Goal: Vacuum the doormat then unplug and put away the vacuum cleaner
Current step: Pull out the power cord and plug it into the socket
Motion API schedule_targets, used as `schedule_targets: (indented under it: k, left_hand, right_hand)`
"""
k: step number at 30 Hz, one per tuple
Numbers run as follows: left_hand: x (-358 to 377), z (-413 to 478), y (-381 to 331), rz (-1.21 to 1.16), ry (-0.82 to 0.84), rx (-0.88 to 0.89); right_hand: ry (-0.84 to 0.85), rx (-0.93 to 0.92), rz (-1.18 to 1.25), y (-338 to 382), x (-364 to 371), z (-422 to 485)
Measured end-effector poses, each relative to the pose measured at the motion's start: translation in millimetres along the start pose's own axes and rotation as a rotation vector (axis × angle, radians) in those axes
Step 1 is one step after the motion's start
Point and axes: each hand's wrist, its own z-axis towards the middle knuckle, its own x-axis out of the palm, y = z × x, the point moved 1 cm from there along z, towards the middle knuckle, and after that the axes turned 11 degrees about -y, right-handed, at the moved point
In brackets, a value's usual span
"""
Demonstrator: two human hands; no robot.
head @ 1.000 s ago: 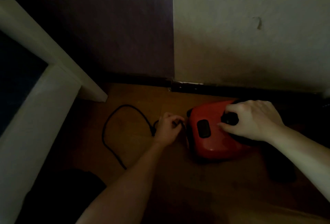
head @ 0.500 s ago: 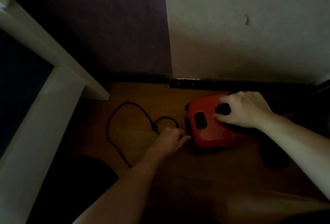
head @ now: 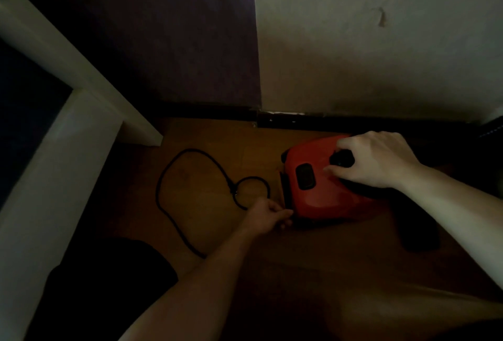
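A red vacuum cleaner sits on the wooden floor close to the wall. My right hand rests on top of it, thumb and fingers curled round a black handle. Its black power cord lies in a big loop on the floor to the left, with a smaller loop nearer the machine. My left hand is at the vacuum's lower left corner and pinches the cord where it meets the body. The dim light hides the fingertips. No doormat is in view.
A white frame runs along the left and ends on the floor. Behind stand a dark purple panel, a pale wall and a black skirting. A dark object lies right of the vacuum.
My left hand has slid down from the middle of the vacuum's left end to its lower corner. A small loop of cord has formed beside it. My right hand stays on the handle.
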Motion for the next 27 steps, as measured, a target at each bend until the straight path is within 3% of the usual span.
schedule_targets:
  k: [6,9,13,19,24,27]
  left_hand:
    - [14,7,26,-0.031,0.015,-0.035]
    - [17,16,41,0.001,-0.094,-0.109]
    - [13,40,35,-0.282,-0.196,-0.158]
    - [-8,56,-1,-0.680,-0.238,-0.052]
    - [-38,38,-37,-0.158,-0.120,0.345]
    - [-47,18,-37,0.095,-0.074,0.399]
  right_hand:
    - [0.010,0.003,-0.010,-1,2,0]
    - [0.015,0.002,-0.019,-2,3,-1]
    - [-0.011,0.003,-0.019,-1,7,-1]
    - [-0.005,0.002,-0.036,-3,8,-1]
    - [0.001,0.003,-0.038,-3,8,1]
    - [0.012,0.002,-0.035,-1,4,2]
